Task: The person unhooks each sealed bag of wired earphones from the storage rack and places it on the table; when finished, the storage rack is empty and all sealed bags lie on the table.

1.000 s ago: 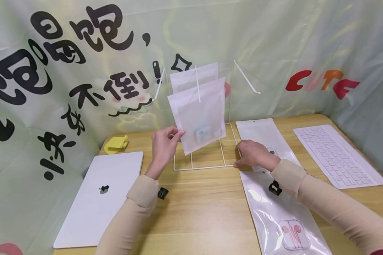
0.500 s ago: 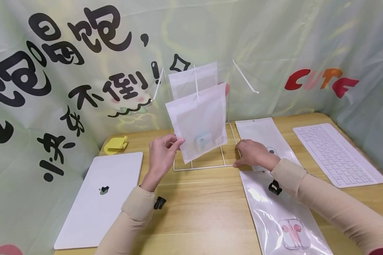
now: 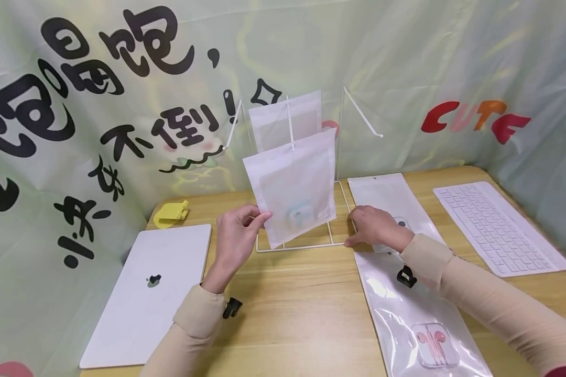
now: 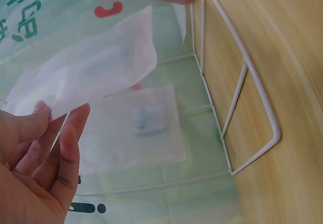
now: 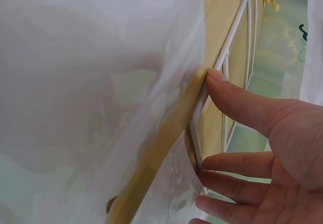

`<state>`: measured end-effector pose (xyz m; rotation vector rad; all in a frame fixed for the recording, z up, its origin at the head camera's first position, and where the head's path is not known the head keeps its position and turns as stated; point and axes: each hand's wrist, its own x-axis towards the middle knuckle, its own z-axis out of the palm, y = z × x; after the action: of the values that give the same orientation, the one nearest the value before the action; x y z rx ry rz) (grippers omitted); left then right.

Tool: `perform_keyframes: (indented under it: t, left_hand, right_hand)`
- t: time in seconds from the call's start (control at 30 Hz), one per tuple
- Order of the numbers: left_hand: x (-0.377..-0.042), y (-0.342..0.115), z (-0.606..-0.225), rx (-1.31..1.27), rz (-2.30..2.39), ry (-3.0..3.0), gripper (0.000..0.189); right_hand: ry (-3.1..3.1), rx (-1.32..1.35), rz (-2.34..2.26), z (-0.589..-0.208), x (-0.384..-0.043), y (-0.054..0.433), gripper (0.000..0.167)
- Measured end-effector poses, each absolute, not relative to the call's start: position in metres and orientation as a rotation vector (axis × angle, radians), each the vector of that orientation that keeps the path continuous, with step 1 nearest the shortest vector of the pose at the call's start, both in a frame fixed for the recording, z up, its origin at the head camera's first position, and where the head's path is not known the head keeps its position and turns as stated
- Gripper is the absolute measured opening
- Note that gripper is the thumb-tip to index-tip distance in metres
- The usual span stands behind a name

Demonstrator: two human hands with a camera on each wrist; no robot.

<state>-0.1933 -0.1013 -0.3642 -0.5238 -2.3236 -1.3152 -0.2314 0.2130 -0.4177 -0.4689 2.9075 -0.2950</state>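
Note:
In the head view, a white wire display rack (image 3: pixel 306 248) stands on the table with long hooks. From its middle hook hangs a white plastic packet (image 3: pixel 292 183), a pale blue item showing faintly inside. My left hand (image 3: pixel 236 235) pinches this packet's lower left edge between thumb and fingers, seen closely in the left wrist view. Behind it hangs a second white packet (image 3: pixel 264 125), partly hidden. My right hand (image 3: pixel 374 228) holds the front right corner of the rack's base. In the right wrist view, the thumb (image 5: pixel 237 100) and fingers touch the wire on either side of that corner.
Right of the rack lie a packet with pink earphones (image 3: pixel 436 345) and another white packet (image 3: pixel 382 191). A white keyboard (image 3: pixel 500 230) lies farther right. At left are a closed laptop (image 3: pixel 146 298) and a yellow clip-like object (image 3: pixel 173 212). A printed cloth (image 3: pixel 382 63) hangs behind.
My left hand has moved slightly down and left, drawing the front packet lower and toward me on its hook. The right hand has stayed at the rack's corner.

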Motion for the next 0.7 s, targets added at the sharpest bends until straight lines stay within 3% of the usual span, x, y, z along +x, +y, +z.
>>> perform_keyframes:
  t: [0.7]
  left_hand:
    - [-0.171, -0.102, -0.357, -0.603, -1.319, -2.249, 0.007]
  right_hand:
    - [2.902, -0.450, -0.300, -0.415, -0.230, 0.212, 0.066]
